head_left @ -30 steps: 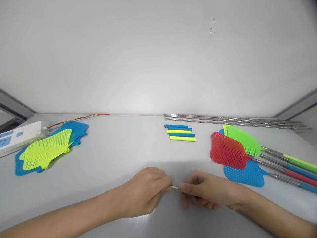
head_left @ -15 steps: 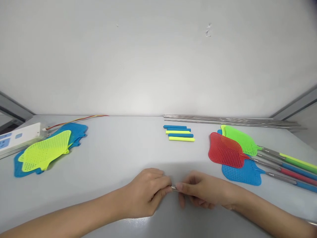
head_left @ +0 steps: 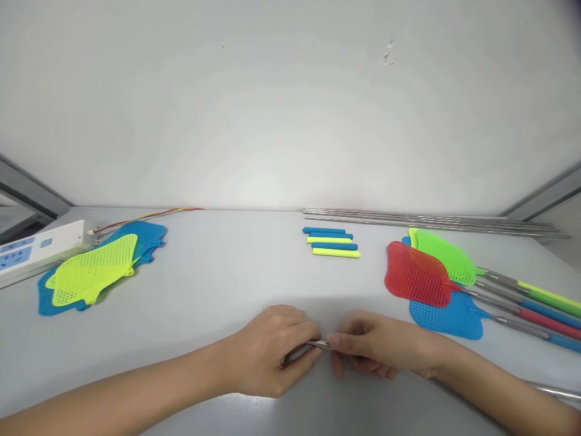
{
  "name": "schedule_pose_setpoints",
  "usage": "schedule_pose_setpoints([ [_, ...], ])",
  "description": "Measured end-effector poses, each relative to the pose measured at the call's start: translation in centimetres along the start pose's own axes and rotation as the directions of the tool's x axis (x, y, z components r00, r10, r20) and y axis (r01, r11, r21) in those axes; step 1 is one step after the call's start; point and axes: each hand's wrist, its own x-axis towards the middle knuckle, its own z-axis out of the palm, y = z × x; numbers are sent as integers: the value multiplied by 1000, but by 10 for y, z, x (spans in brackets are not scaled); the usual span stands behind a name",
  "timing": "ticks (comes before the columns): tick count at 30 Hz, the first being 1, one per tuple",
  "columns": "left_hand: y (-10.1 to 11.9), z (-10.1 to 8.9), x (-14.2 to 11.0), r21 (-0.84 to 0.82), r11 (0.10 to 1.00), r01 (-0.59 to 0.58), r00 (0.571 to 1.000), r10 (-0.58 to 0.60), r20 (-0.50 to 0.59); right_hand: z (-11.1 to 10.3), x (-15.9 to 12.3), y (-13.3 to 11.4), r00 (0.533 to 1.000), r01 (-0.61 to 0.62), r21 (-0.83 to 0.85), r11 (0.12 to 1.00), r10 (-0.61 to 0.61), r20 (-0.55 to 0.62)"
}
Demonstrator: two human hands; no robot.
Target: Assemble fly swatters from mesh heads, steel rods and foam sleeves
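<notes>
In front of me at the table's near side, a thin metal rod [head_left: 321, 344] bridges the short gap between my two hands. My left hand [head_left: 279, 350] is closed around one end, its thumb and forefinger slightly loosened, the rod's tip hidden in the palm. My right hand [head_left: 370, 345] pinches the rod between thumb and fingers. Past my right forearm a shiny length of metal [head_left: 556, 392] shows; I cannot tell if it belongs to the same rod. Beyond my hands lie several blue and yellow handle sleeves [head_left: 333, 240].
Blue and yellow fly swatter heads [head_left: 97, 266] overlap at the left beside a white power strip [head_left: 43, 248]. Fly swatters with red [head_left: 417, 274], green [head_left: 447, 254] and blue [head_left: 447, 319] heads lie at the right. Several metal rods [head_left: 408, 219] run along the wall.
My left thumb and forefinger have parted a little, so more of the rod shows between my hands. The whole view has shifted slightly.
</notes>
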Motion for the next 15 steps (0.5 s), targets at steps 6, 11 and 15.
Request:
schedule_pose_setpoints([
  [6,0,-2,1,-55,998,25,1000,-26,-16,0,-1,-1,1000,-8,16,1000,8,1],
  [11,0,-4,1,-84,996,23,1000,-25,-14,0,0,0,1000,5,29,1000,-5,1],
  [15,0,-3,-1,-82,996,35,999,-38,-33,-1,2,1,1000,6,47,999,-7,16],
])
